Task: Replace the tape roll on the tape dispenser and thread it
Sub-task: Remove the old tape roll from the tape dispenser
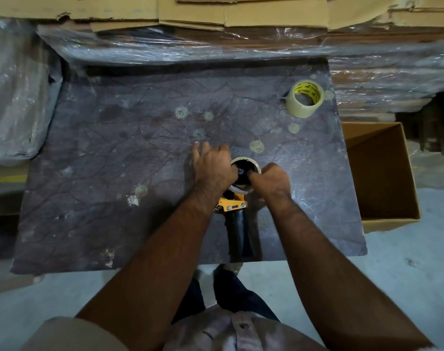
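Nearest the camera, the tape dispenser (237, 219) lies on the dark surface (114, 160), its black handle pointing back toward the person and its yellow frame just beyond. On its hub sits a nearly spent tape roll (245, 173), little more than a pale ring. The left hand (213, 165) grips that ring from the left, fingers curled at its rim. The right hand (273, 181) is closed in a loose fist against the ring's right edge. Farther off, near the surface's far right corner, a fresh tape roll (304, 98) lies flat. Beside the surface stands an open cardboard box (383, 173).
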`<state>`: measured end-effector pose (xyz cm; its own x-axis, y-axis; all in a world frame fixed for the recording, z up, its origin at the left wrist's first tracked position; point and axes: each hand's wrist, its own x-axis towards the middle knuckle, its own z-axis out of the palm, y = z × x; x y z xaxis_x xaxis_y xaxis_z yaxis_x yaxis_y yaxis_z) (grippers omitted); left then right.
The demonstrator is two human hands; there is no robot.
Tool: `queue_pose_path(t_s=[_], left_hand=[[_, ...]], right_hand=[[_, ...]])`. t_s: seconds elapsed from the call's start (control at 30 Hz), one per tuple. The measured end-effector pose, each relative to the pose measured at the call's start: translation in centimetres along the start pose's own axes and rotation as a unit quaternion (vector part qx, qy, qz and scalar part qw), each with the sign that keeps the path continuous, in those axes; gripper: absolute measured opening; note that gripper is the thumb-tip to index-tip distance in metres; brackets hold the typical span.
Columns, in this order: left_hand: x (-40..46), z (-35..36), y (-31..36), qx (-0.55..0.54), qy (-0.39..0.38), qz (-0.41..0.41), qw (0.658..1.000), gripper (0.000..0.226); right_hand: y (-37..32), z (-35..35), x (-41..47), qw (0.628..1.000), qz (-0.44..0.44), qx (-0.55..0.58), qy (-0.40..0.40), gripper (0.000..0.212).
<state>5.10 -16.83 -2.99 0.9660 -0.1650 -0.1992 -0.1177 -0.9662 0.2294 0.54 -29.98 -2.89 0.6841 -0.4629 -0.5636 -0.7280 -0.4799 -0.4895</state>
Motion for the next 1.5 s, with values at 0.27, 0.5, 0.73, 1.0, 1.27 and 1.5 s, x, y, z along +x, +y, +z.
queue_pose_path(t_s=[0.27,0.5,0.73,1.0,1.27,1.5], left_hand=[[-2.4,-3.8,-4.1,-0.274,-0.078,0.115,0.952,0.069],[-4.8,-10.6,-8.2,-0.344,-0.114,0.178,0.915,0.089],[-7.1,-16.4,-11.9,-0.369,-0.073,0.21,0.903,0.087],[-7.6,-17.1,-12.5,-0.344,-0.099,0.267,0.895,0.095],[-7.7,-15.0,-11.0,-0.318,-0.123,0.269,0.901,0.081],[-6.4,-12.5,-6.0,-0.233,-0.017,0.184,0.955,0.02]], right_hand=[[-0.9,-2.9,-3.3,0.978,0.024,0.197,-0.059,0.045],[-3.0,-5.2,-9.8,0.93,-0.177,0.206,-0.25,0.056],[-6.2,-4.4,-14.0,0.925,-0.339,0.09,-0.144,0.093],[-7.3,-3.4,-17.4,0.917,-0.397,-0.047,-0.014,0.11],[-4.1,-4.2,-16.8,0.931,-0.362,-0.051,0.019,0.113],[-0.5,-7.1,-12.3,0.947,-0.314,-0.056,0.032,0.108]])
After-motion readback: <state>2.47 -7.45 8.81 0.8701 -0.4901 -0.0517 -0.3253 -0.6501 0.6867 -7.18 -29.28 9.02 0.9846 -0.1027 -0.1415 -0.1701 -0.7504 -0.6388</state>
